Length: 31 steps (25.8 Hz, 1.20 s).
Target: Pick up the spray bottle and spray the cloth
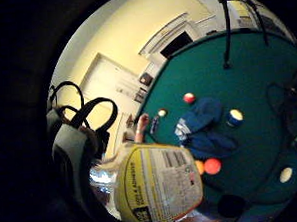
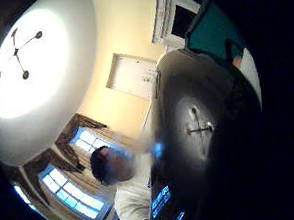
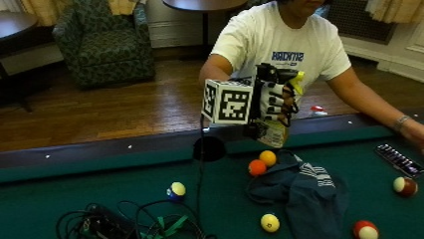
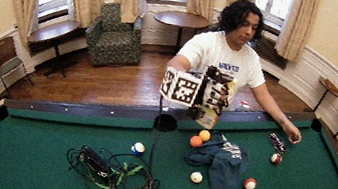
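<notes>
A green pool table (image 3: 79, 199) fills the foreground, with a wood floor and an armchair (image 3: 106, 42) behind the person standing at the far rail. I have the spray bottle (image 3: 275, 130) up off the felt in my gloved right hand (image 3: 273, 102), fingers curled round its upper body. It hangs roughly upright, long axis near vertical, label end down, above the rail and just back from the cloth (image 3: 301, 191).

The cloth is a dark blue bundle with white stripes lying on the felt, below and slightly forward of the bottle, toward the near side of the table. The little-finger palm view shows the same: bottle label (image 1: 157, 190) close to the palm, cloth (image 1: 202, 128) further out on the felt. I judge the pick-up done; the nozzle now needs tipping down toward the bundle, and I cannot tell which way it faces.

An orange ball (image 3: 257, 168) and a yellow ball (image 3: 267, 158) sit touching each other right at the cloth's rail-side edge, directly under the bottle. The bare hand rests on the felt well off to the side. Tangled cables (image 3: 126, 224) lie well apart; the air above the cloth is open.
</notes>
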{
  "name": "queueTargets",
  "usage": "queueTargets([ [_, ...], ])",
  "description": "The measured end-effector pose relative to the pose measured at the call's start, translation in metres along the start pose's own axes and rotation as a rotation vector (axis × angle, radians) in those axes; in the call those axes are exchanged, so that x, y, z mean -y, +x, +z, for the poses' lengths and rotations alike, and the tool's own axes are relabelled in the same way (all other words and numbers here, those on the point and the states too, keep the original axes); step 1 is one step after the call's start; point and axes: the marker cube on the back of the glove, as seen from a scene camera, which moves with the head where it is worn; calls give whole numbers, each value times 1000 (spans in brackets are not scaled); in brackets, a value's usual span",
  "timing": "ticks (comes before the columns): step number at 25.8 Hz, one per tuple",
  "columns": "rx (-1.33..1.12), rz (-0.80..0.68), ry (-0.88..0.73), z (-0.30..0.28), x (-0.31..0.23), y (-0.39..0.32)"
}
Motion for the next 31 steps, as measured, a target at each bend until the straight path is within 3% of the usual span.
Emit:
queueTargets([
  [10, 80, -9, -94, 74, -17, 24],
  [24, 108, -7, -251, 228, -24, 66],
  [31, 94, -38, -261, 280, -32, 90],
])
